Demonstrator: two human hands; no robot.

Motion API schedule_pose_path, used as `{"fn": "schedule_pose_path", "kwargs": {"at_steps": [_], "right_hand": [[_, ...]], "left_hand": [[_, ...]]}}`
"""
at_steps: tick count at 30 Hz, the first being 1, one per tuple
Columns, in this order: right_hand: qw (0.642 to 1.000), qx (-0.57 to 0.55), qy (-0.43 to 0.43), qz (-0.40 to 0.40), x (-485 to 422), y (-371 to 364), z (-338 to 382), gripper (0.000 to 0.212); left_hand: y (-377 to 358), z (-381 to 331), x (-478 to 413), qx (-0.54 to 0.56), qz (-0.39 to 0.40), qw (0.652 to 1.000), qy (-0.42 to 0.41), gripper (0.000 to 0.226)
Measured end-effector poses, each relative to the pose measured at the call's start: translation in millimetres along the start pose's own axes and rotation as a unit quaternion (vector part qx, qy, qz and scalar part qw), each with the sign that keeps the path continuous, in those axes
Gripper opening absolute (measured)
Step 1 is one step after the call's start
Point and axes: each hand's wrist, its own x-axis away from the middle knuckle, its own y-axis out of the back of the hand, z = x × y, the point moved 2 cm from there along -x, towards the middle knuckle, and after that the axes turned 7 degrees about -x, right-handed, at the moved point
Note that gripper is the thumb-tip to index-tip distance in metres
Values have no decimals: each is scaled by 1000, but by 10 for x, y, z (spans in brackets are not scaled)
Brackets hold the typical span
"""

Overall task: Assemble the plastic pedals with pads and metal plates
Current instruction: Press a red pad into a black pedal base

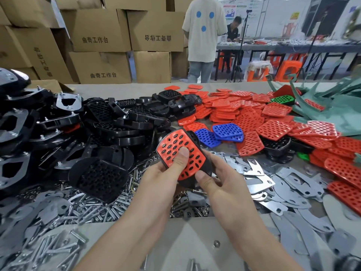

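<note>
Sprawling across the grey table (121, 88) are heaps of black plastic pedals (109, 122), red perforated pads (248, 118) and flat metal plates (289, 184), above which your left hand (166, 173) and right hand (220, 178) both grip one black pedal (207, 163) with a red holed pad (181, 151) on its face.

Two bare forearms, left hand (166, 169) and right hand (220, 178) ungloved, no sleeves, rings or watch.
</note>
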Motion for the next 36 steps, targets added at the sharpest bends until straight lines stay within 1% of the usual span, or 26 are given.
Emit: {"fn": "schedule_pose_path", "kwargs": {"at_steps": [2,4,7,8,10,11,12,14,16,18,20,22,24,26,29,31,33,36], "right_hand": [[1000,-1,2,0,2,3,-2,40],[1000,2,1,5,4,4,-4,40],[1000,-6,-5,9,13,-17,-11,33],[1000,-14,-8,7,8,-24,-16,29],[999,-47,-22,2,-7,-24,-35,20],[998,-61,-29,0,-11,-18,-39,21],[997,-67,-35,-4,-20,-8,-45,24],[998,-50,-31,-11,-27,16,-68,23],[999,-36,-27,-14,-26,29,-84,22],[999,-36,-38,-8,-26,43,-101,22],[998,-33,-57,14,-15,52,-99,23],[998,-19,-57,35,-14,64,-89,26],[998,-5,-51,36,-19,53,-73,32],[999,4,-47,26,-16,42,-74,36],[998,17,-44,33,13,30,-42,25],[998,24,-51,34,22,21,-30,22],[998,38,-56,17,24,3,-10,23],[996,65,-64,-13,39,-43,40,29]], "left_hand": [[-1,22,-5,17,5,1000,4,47],[-18,47,-1,20,-8,1000,-9,46],[-32,61,-23,-31,-51,997,-42,45],[-30,62,-46,-47,-53,997,-43,45],[-8,56,-78,-55,-22,998,-24,48],[15,46,-82,-62,4,998,-16,47],[39,41,-80,-79,35,996,-13,44],[74,51,-44,-127,86,988,-20,31],[97,60,-14,-173,92,980,-39,21],[114,52,-11,-211,76,973,-62,19],[137,27,-8,-245,74,964,-73,19],[163,2,3,-284,95,951,-73,25],[170,-22,21,-300,111,945,-60,36],[178,-26,20,-298,98,948,-51,39],[164,-45,55,-298,85,950,-51,35],[164,-47,71,-300,88,949,-49,35],[140,-54,93,-309,75,946,-52,36],[70,-59,135,-328,35,943,-49,37]]}}
